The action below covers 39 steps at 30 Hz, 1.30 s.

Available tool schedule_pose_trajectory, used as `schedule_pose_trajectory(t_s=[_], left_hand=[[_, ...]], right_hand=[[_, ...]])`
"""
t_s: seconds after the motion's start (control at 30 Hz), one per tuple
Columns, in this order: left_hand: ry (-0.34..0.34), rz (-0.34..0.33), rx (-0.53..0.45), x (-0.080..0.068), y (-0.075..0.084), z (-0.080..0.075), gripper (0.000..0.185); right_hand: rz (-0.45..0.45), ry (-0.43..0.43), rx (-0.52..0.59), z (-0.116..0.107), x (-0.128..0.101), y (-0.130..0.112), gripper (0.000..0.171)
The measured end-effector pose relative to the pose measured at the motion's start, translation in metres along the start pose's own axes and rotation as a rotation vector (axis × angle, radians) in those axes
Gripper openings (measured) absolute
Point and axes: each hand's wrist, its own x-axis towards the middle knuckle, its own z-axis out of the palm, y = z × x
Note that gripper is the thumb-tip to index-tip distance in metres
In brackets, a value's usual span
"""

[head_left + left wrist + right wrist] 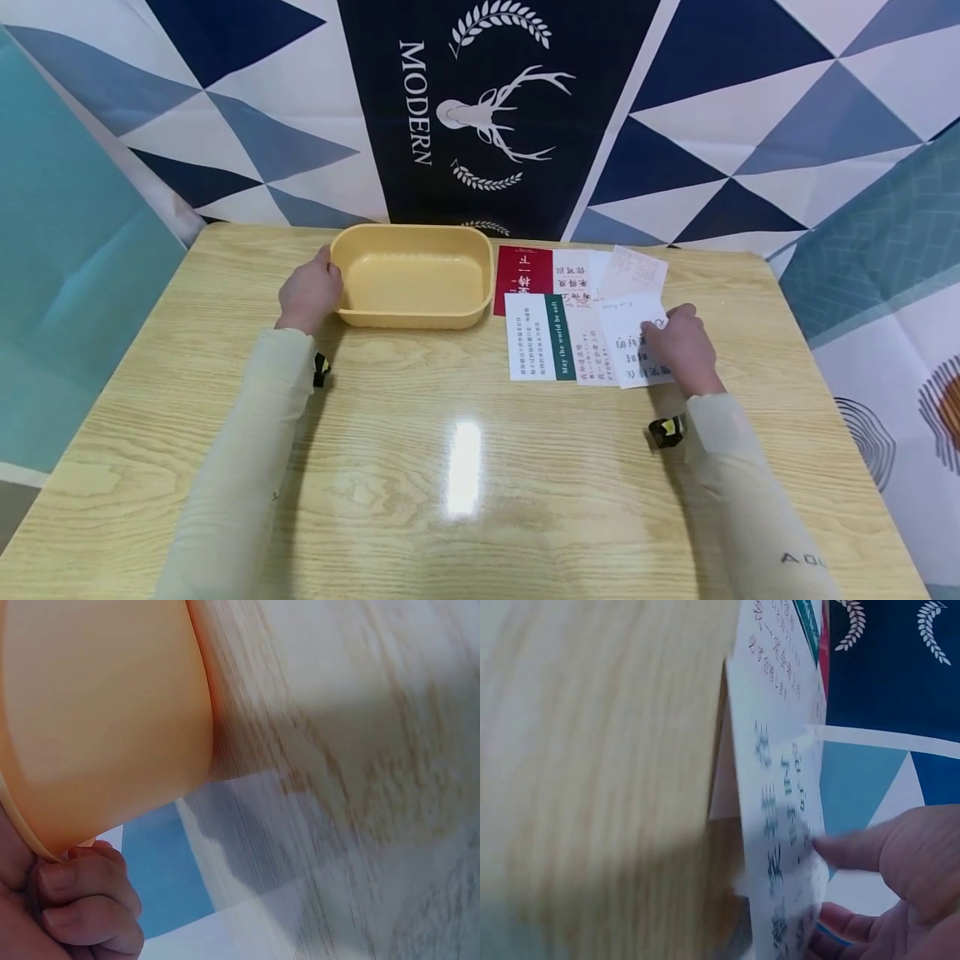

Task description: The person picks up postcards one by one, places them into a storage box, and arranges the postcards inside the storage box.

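Sleeves bottom of frame. Left hand [310,289] curls round the left rim of the tub [411,277], centre, on the worktop [465,467]. Right hand [684,348] pinches a white card [628,337], lifting its edge, centre right. Other cards [555,312] lie spread beside the tub. Tub empty; looks like sorting has barely begun.

Left hand [310,292] fingers [82,900] curled, right hand [684,348] pinching (thumb opposed) — both forearms extended
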Motion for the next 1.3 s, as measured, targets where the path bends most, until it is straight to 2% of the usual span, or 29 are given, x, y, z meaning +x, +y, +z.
schedule_pose_trajectory(t_s=[0.17, 0.4, 0.7, 0.97, 1.3], left_hand=[[0.001, 0.0, 0.008, 0.0, 0.001, 0.0, 0.053], [0.0, 0.005, 0.009, -0.001, 0.0, 0.002, 0.053], [-0.003, -0.006, 0.02, 0.0, -0.001, 0.001, 0.053], [0.009, 0.004, 0.019, 0.0, 0.002, -0.002, 0.052], [0.017, 0.008, 0.011, 0.001, 0.001, 0.0, 0.052]], right_hand=[[-0.039, 0.064, 0.062, 0.0, 0.005, -0.005, 0.047], [-0.102, 0.13, 0.136, -0.006, 0.006, -0.01, 0.045], [-0.136, 0.134, 0.175, -0.016, 0.009, -0.015, 0.049], [-0.184, 0.156, 0.181, -0.019, 0.011, -0.022, 0.044], [-0.248, 0.148, 0.195, -0.026, 0.008, -0.042, 0.041]])
